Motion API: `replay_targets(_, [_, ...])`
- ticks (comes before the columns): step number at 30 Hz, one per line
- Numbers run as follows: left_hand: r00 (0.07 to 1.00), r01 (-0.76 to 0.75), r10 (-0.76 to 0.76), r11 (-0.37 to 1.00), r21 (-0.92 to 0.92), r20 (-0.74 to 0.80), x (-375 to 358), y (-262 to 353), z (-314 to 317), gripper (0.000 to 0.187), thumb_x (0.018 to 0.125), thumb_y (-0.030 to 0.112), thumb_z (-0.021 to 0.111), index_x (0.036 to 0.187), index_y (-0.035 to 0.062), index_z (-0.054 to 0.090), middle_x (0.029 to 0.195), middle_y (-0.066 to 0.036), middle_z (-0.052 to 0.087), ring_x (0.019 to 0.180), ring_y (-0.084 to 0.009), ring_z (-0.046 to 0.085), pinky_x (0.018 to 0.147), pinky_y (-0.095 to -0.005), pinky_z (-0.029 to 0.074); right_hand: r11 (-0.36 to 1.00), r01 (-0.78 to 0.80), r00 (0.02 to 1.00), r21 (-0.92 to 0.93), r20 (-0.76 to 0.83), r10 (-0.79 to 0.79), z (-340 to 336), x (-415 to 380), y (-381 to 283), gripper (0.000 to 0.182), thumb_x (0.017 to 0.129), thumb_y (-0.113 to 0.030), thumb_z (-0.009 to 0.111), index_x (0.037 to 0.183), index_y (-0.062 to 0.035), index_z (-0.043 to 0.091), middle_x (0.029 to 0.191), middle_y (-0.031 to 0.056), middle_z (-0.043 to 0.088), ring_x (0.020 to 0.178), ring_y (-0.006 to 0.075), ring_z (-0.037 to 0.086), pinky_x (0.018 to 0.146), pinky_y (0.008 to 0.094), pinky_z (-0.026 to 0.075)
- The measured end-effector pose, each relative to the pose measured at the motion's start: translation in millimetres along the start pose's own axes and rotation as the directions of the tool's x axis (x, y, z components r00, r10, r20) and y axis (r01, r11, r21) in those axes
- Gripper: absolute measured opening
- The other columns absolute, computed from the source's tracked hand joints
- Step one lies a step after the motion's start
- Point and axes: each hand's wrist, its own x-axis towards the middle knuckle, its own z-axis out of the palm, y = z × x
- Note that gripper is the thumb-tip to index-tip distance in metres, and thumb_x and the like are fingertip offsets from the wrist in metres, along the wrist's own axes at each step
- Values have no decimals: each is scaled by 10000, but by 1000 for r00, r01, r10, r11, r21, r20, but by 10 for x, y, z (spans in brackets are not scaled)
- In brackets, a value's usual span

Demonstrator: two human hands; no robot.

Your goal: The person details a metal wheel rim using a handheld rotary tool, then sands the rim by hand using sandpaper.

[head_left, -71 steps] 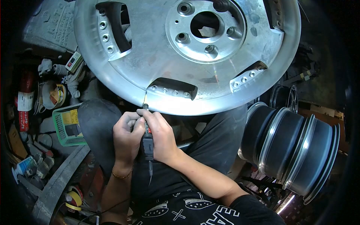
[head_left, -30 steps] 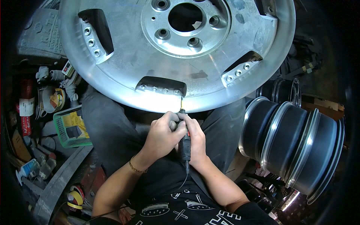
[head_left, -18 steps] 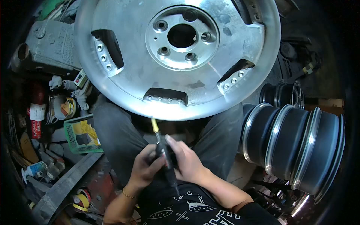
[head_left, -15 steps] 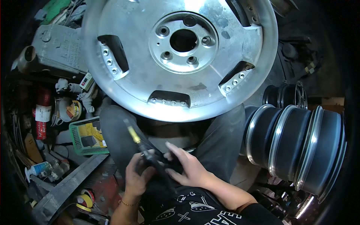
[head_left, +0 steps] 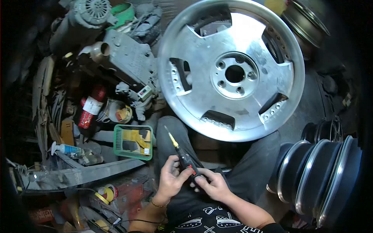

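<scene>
Between my hands is a slim black hand tool with red marks on its body, a yellow collar and a thin pointed metal tip aimed up and left. I cannot make out its exact kind. My left hand is closed around its body, thumb on the red part. The fingers of my right hand are closed at its lower end, where the thumb presses and part of the grip is hidden. Beyond my knees, a large silver wheel rim lies face up with several slots and bolt holes.
Left of my legs sits a green basket with yellow and dark pads. A red bottle, a spray bottle, a metal beam and tape rolls lie further left. Several rims stand on the right.
My view has swung left, so the wheel rim appears further right and smaller. My right hand has come in to the tool's lower end, and the tool has become sharper in view.
</scene>
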Motion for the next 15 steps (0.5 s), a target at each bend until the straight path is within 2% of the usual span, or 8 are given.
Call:
replay_targets(1, [1000,-15,15,1000,-9,-5,1,-10,3,347,905,-19,681,1187,-32,479,1067,-131,627,985,-157,620,873,-292,509,990,-139,989,9,46,138,-14,6,9,508,1015,-155,560,1460,33,404,1049,125,704,913,139,674,829,287,538])
replay_targets(2, [1000,-11,11,1000,-22,-5,3,-14,-8,342,908,-6,686,1177,-28,477,1047,-125,630,969,-152,621,855,-283,510,992,-126,990,3,61,126,-21,11,32,508,1015,-155,560,1460,33,404,1049,125,704,913,139,674,829,287,538])
replay_targets(4, [1000,-20,20,999,-28,-8,-18,3,-13,327,911,-1,685,1169,-27,487,1040,-126,631,952,-145,623,833,-278,510,974,-16,993,228,118,-11,-12,1,108,493,1031,-127,522,1473,43,384,1115,132,680,985,149,668,868,283,532])
replay_targets(9, [998,-60,60,998,-22,-3,-45,32,-14,315,905,13,702,1148,-24,506,1021,-120,643,936,-141,627,815,-277,514,925,-61,984,375,176,-7,9,-33,134,483,1025,-96,528,1463,56,395,1205,152,638,1048,168,653,943,290,513])
replay_targets(11, [994,101,-101,995,8,-42,-81,125,29,341,886,32,734,1146,-15,519,981,-92,654,917,-130,628,788,-284,526,979,49,987,200,139,-78,12,-35,104,568,971,-161,644,1438,72,419,1175,159,653,1056,179,651,939,299,503])
replay_targets(12, [989,-139,142,986,89,-27,-67,-44,29,355,868,39,757,1146,3,537,944,-56,663,902,-127,630,759,-285,536,934,269,963,-235,86,-256,-32,-4,130,669,878,-235,763,1381,88,464,1143,169,668,1048,190,651,919,309,496])
replay_targets(13, [998,-60,54,986,159,39,-107,-73,-9,439,858,44,768,1209,21,506,1049,-85,605,988,-154,608,859,-305,530,897,284,957,-338,40,-288,-32,33,147,655,824,-270,804,1286,93,515,1067,161,678,998,184,646,887,317,496])
replay_targets(15, [982,-187,175,911,369,65,-160,-119,-9,515,861,104,781,1277,6,493,1107,-95,560,1030,-151,583,867,-304,524,947,143,977,-286,-112,-181,-1,10,68,494,856,-193,762,1211,76,547,1012,132,668,946,169,636,872,315,501])
